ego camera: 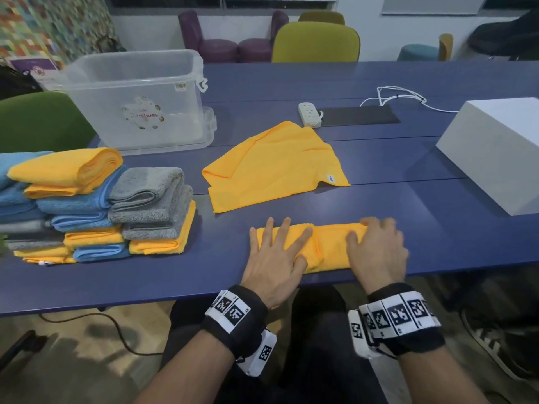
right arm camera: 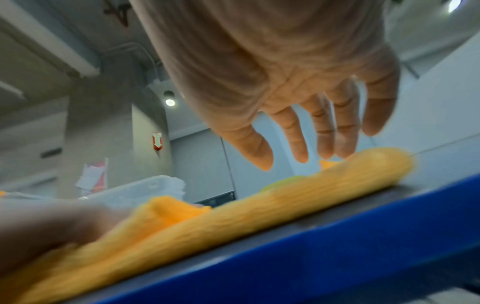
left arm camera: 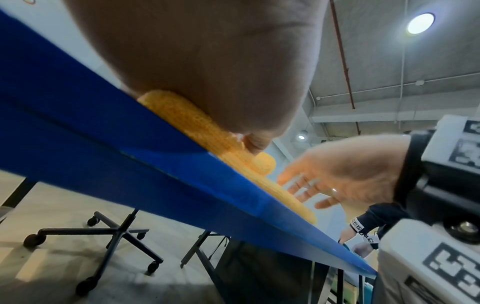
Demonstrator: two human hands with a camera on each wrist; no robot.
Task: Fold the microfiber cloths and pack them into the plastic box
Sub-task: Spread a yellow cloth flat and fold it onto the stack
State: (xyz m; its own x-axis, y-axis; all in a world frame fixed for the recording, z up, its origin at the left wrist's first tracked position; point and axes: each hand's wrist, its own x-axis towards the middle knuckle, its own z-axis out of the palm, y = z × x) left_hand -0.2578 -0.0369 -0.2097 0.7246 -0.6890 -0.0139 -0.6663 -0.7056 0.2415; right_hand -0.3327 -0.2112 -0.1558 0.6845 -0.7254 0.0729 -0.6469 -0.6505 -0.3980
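Observation:
A long folded orange cloth [ego camera: 331, 246] [left arm camera: 187, 119] [right arm camera: 259, 216] lies along the front edge of the blue table [ego camera: 393, 196]. My left hand [ego camera: 277, 252] [left arm camera: 207, 61] presses flat on its left half, fingers spread. My right hand [ego camera: 376, 246] [right arm camera: 298, 102] is over the right half with fingers nearly straight, their tips at the cloth's far edge. A second orange cloth [ego camera: 274, 167] lies loosely spread farther back. The clear plastic box [ego camera: 137, 100] stands open at the back left. Several folded orange, blue and grey cloths [ego camera: 96, 205] are stacked at the left.
A white box [ego camera: 495, 153] stands at the right. A power strip [ego camera: 309, 114], a black pad [ego camera: 358, 115] and a white cable [ego camera: 399, 96] lie behind the loose cloth. Chairs line the table's far side, and a green chair [ego camera: 40, 121] stands at the left.

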